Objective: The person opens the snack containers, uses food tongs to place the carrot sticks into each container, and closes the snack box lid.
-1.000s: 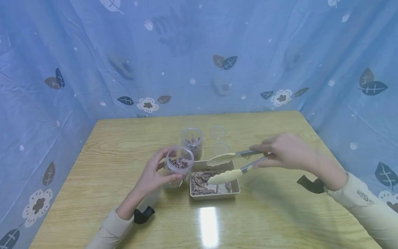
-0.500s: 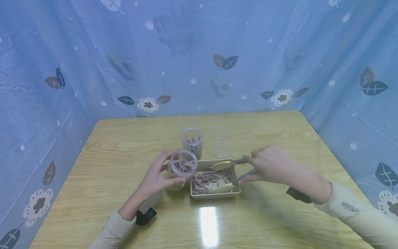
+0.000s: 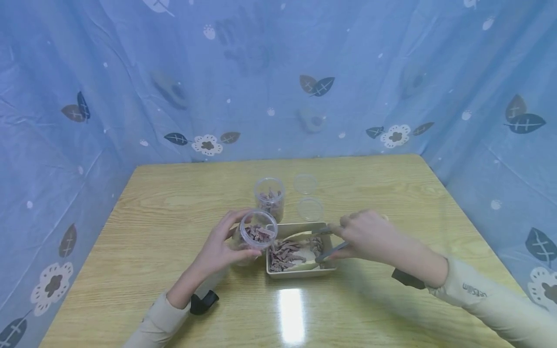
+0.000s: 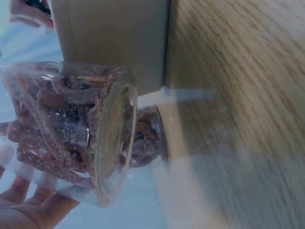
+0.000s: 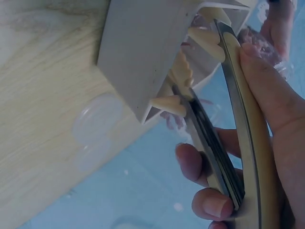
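Note:
My left hand (image 3: 217, 244) grips a clear plastic jar (image 4: 112, 138) part filled with purplish dried strips. Its base hangs above the table in the left wrist view, and its mouth leans slightly towards the tray. Just right of it stands a shallow off-white tray (image 3: 300, 274), with more dried strips (image 3: 283, 253) in it. My right hand (image 3: 370, 237) holds metal tongs (image 5: 248, 143) with cream scalloped tips. Those tips are spread apart inside the tray; whether they touch the strips is hard to tell.
Behind the tray is a second clear jar (image 3: 269, 180) holding similar strips. Two clear round lids (image 3: 310, 209) lie to its right on the wooden table (image 3: 183, 193). A blue patterned curtain (image 3: 270, 72) encloses the back and sides.
My right hand has moved left and down, bringing the tongs' tips from above the tray into it. The jar in my left hand has shifted slightly right, towards the tray.

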The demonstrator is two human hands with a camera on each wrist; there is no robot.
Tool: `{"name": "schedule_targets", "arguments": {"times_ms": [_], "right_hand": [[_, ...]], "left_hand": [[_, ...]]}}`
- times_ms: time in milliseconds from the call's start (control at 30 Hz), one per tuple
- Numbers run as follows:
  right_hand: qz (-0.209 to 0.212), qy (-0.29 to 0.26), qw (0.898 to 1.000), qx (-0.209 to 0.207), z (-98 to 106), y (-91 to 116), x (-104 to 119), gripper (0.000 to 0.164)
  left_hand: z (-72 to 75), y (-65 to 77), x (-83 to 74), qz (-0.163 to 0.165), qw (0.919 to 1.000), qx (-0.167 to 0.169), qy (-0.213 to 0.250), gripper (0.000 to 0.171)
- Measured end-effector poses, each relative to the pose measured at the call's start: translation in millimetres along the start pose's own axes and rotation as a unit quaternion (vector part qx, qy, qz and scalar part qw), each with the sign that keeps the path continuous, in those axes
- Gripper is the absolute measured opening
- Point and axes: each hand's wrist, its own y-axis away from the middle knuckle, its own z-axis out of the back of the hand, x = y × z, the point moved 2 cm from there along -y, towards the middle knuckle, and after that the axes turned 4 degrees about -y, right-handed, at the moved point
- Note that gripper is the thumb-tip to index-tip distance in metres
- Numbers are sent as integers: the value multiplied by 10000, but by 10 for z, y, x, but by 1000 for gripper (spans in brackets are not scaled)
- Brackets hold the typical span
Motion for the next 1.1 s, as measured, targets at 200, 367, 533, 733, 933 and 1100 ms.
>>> {"name": "schedule_targets", "arguments": {"times_ms": [200,367,533,733,933,1100], "right_hand": [[164,109,9998,-25,9,-26,25,55],[354,204,9991,-77,-13,-57,23,56],[563,347,9977,-125,-53,-99,-2,58],[679,248,9972,-190,-153,-89,-28,51],[793,290,9951,-519,-241,-21,-34,51],[842,311,9924,-846,-278,10,-37,52]], "left_hand": [[15,-1,-22,65,10000,10,-24,84],[22,-1,-26,117,9999,19,-6,83],[35,7,-34,246,9997,62,-48,83],[30,4,-31,263,9996,93,-2,82],[15,1,-65,386,9992,108,-33,82],[32,-7,-237,366,9992,147,-81,82]]}}
